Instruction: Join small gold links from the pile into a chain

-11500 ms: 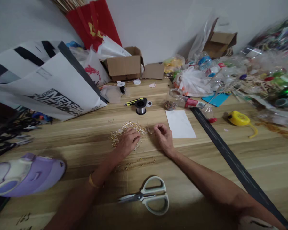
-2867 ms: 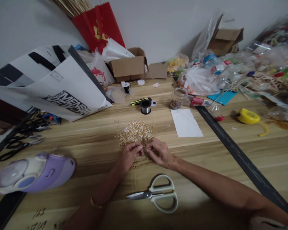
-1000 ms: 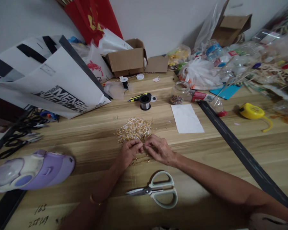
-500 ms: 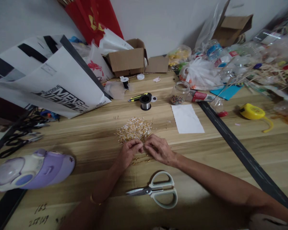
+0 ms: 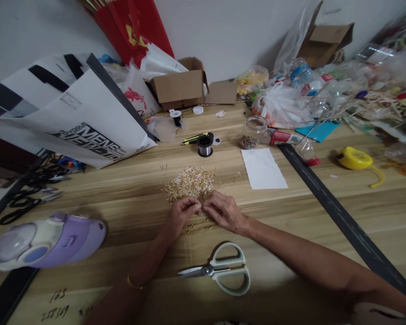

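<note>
Pale wood-grain tabletop below a plain grey-white wall, cluttered along the far side with a large white paper bag with black lettering and an open brown cardboard box. Mid-table, a heaped pile of tiny clear-and-gold pieces; just in front of it, both hands almost meeting tip to tip.

Left hand closed to a thumb-and-forefinger pinch; right hand curled inward, fingertips drawn together likewise. Apparently gripping one tiny piece between them, at the pile's near edge, but too small to make out. Partly hidden beneath the hands, a gold-coloured link chain, flat on the wood; nearer still, off-white-handled metal scissors, lying untouched.

Judging by the pose, fine two-handed fingertip work in hand; calling next for a steady pinch on both sides, clear of the loose heap.

Against the earliest view: left hand gone from on top of the pile, right hand brought in from well apart. Against half a second ago: hardly any change in either grip.
</note>
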The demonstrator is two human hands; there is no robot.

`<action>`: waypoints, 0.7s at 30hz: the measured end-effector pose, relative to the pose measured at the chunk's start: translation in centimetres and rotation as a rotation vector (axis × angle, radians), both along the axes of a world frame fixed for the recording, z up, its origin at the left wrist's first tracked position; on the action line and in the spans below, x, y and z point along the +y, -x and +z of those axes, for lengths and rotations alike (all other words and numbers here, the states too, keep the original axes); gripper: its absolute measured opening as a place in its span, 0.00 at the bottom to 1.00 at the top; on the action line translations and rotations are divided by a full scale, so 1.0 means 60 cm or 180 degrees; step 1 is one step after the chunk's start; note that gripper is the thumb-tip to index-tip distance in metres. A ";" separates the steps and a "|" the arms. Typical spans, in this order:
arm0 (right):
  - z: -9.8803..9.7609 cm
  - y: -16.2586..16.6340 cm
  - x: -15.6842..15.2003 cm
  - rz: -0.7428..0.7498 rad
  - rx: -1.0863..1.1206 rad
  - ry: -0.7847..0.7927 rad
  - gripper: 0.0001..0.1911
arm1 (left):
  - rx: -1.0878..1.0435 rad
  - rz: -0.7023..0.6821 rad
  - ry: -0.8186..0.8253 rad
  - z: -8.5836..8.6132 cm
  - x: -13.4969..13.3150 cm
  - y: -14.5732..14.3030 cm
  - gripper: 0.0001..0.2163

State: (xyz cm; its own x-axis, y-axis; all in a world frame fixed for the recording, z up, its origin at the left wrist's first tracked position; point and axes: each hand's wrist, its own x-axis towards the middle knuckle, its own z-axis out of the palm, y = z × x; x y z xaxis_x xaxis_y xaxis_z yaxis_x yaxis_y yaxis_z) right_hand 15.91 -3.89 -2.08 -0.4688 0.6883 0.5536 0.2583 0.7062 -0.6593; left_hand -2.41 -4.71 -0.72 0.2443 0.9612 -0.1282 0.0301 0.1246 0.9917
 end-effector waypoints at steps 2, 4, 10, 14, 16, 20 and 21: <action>-0.001 0.000 0.000 -0.0014 0.0013 -0.0002 0.05 | 0.0067 0.0031 -0.0046 0.002 0.000 0.001 0.08; -0.002 0.000 0.000 -0.0025 0.0005 -0.0004 0.05 | 0.0129 0.0046 -0.0081 0.005 0.000 0.002 0.08; 0.000 0.000 0.001 -0.0019 0.0027 0.0000 0.06 | 0.0178 0.0050 -0.0108 0.011 0.000 0.000 0.09; 0.002 0.002 0.002 0.0011 0.0100 0.0020 0.06 | 0.0259 0.0030 -0.0182 0.011 0.001 0.000 0.09; 0.002 0.003 0.002 -0.0019 0.0134 0.0023 0.06 | 0.0289 0.0029 -0.0215 0.011 0.001 0.001 0.09; 0.002 0.004 0.001 -0.0068 0.0120 -0.0004 0.06 | 0.0349 0.0020 -0.0305 0.009 0.002 0.003 0.09; 0.002 0.004 0.001 -0.0072 0.0105 -0.0008 0.06 | 0.0368 0.0021 -0.0322 0.008 0.003 0.003 0.09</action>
State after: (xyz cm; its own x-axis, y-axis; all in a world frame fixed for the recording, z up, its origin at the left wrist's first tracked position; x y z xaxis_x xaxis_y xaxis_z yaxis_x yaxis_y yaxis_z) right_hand 15.65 -3.80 -1.95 -0.4347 0.6970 0.5704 0.2523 0.7022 -0.6658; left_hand -2.61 -4.55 -0.22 0.2271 0.9722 -0.0577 0.1444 0.0249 0.9892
